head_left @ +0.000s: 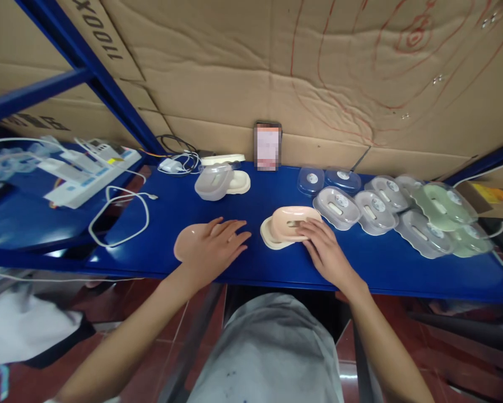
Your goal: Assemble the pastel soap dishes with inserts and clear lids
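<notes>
A pink soap dish (285,221) with a slot in its floor is tilted on top of a cream oval piece (272,237) at the middle of the blue table. My right hand (324,246) grips the dish at its right end, fingertips by the slot. To the left, a smooth pink oval piece (185,244) lies on the table, partly covered by my left hand (218,249). The fingers of that hand are stretched out flat toward the right; whether they press on the pink piece I cannot tell.
Several clear-lidded soap dishes (375,211) in grey, green and blue stand at the right. Behind my left hand are a grey dish (213,182) and cream pieces (238,182). A phone (268,145) leans on the cardboard. A power strip (92,178) and white cable (102,242) lie left.
</notes>
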Action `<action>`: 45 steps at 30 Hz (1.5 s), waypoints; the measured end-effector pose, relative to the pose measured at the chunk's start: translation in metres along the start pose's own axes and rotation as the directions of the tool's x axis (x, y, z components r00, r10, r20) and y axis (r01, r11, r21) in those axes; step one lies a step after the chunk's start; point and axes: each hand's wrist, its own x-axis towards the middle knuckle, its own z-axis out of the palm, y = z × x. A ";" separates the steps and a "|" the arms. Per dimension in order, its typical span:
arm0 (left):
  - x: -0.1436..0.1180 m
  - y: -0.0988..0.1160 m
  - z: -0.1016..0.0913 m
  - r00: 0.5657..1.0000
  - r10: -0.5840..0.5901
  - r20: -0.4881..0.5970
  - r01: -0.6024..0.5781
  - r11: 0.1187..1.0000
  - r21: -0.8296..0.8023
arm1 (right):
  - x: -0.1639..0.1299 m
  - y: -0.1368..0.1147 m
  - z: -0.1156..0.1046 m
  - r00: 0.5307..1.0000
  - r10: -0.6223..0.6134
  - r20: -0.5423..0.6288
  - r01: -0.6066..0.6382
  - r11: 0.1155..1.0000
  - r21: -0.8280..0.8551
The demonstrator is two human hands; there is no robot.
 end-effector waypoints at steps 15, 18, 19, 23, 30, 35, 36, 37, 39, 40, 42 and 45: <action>-0.006 0.057 0.012 0.995 -0.070 -0.077 0.055 0.981 -0.184 | 0.019 -0.013 -0.004 0.950 -0.208 0.232 0.224 0.974 -0.043; -0.012 0.062 0.019 0.992 -0.104 -0.073 0.091 0.982 -0.163 | 0.012 -0.011 0.003 0.945 -0.202 0.259 0.213 0.977 -0.014; -0.013 0.062 0.020 0.992 -0.107 -0.071 0.095 0.983 -0.156 | 0.009 -0.010 0.005 0.945 -0.198 0.259 0.207 0.978 -0.008; -0.011 0.063 0.020 0.987 -0.150 -0.061 0.135 0.971 -0.199 | 0.005 -0.010 0.007 0.948 -0.208 0.243 0.219 0.976 -0.019; -0.014 0.059 0.019 0.957 -0.275 -0.089 0.235 0.920 -0.313 | 0.081 0.021 -0.002 0.989 0.147 -0.011 -0.134 0.866 -0.481; -0.023 0.055 0.023 0.920 -0.363 -0.147 0.287 0.881 -0.377 | 0.137 0.045 0.024 0.939 0.326 -0.108 -0.326 0.752 -0.573; -0.024 0.055 0.023 0.914 -0.376 -0.152 0.293 0.872 -0.393 | 0.137 0.042 0.030 0.945 0.312 -0.098 -0.309 0.756 -0.578; -0.025 0.055 0.023 0.912 -0.382 -0.150 0.295 0.863 -0.410 | 0.134 0.038 0.036 0.952 0.294 -0.086 -0.288 0.763 -0.579; -0.025 0.054 0.021 0.919 -0.375 -0.122 0.286 0.847 -0.449 | 0.120 0.026 0.041 0.966 0.252 -0.064 -0.247 0.813 -0.527; -0.025 0.054 0.020 0.926 -0.364 -0.098 0.279 0.837 -0.472 | 0.111 0.020 0.041 0.971 0.233 -0.052 -0.229 0.847 -0.479; -0.025 0.053 0.016 0.937 -0.345 -0.046 0.272 0.809 -0.521 | 0.093 0.012 0.033 0.978 0.208 -0.028 -0.204 0.906 -0.371; -0.026 0.052 0.014 0.933 -0.360 0.008 0.296 0.754 -0.587 | 0.069 0.007 0.013 0.979 0.202 -0.013 -0.199 0.947 -0.253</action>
